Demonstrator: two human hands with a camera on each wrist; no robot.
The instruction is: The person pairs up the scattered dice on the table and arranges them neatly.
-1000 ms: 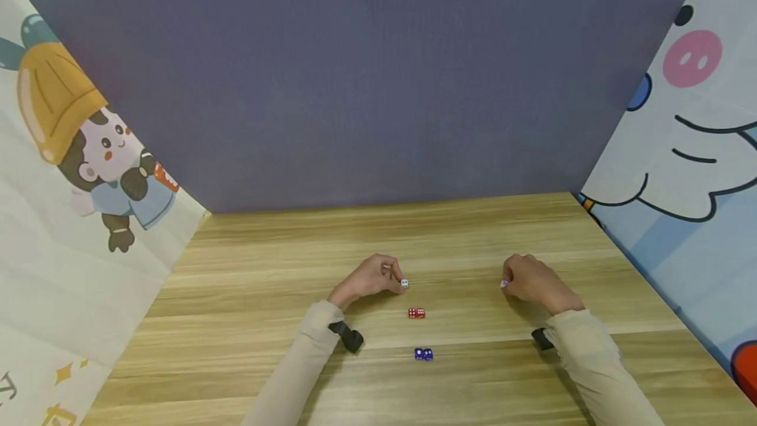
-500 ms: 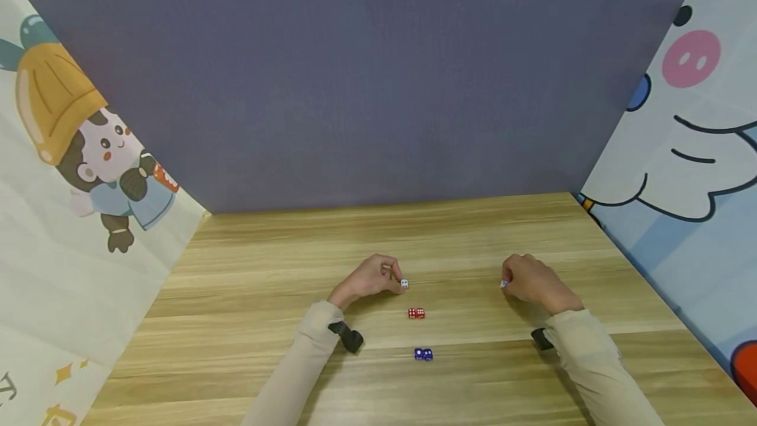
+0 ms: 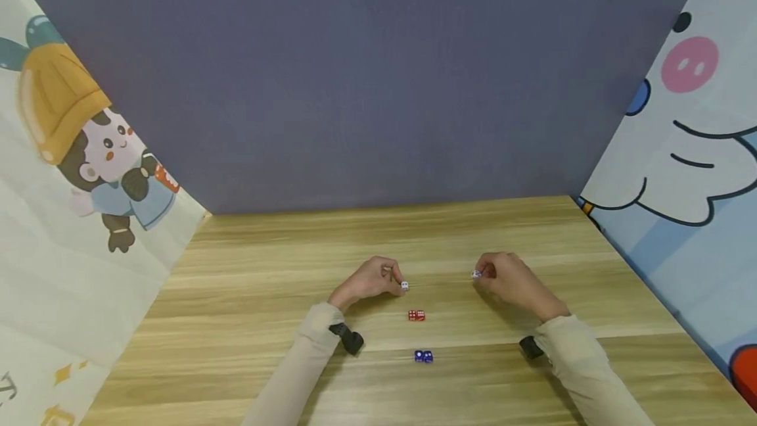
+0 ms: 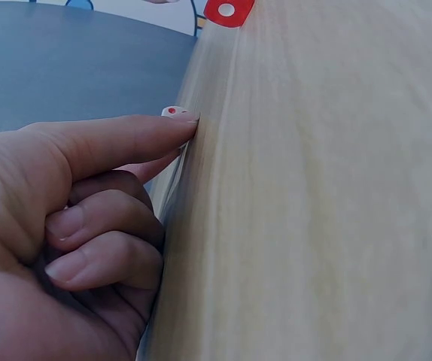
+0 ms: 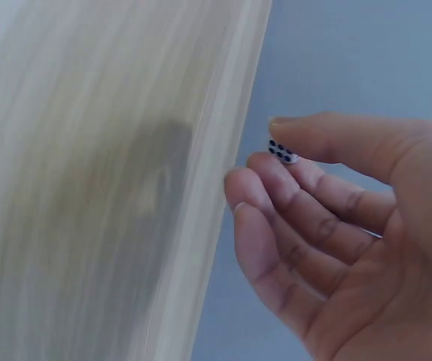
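The worktop [image 3: 266,321] lies bare and wide beyond both hands, walled at the back and both sides. Below the left hand [image 3: 369,279] sit a red pair [image 3: 416,315] and a blue pair [image 3: 423,356], seemingly done. That grip pinches one white die [image 3: 405,285] on the wood; the right hand [image 3: 511,279] pinches the other die [image 3: 476,274], lifted, unpaired.

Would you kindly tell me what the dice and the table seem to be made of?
The white die in the right hand looks like opaque plastic: smooth faces, printed dark pips. The red dice and blue dice look glossy, perhaps translucent plastic, though too small to confirm. The table shows pale wood grain with a matte finish, possibly laminate.
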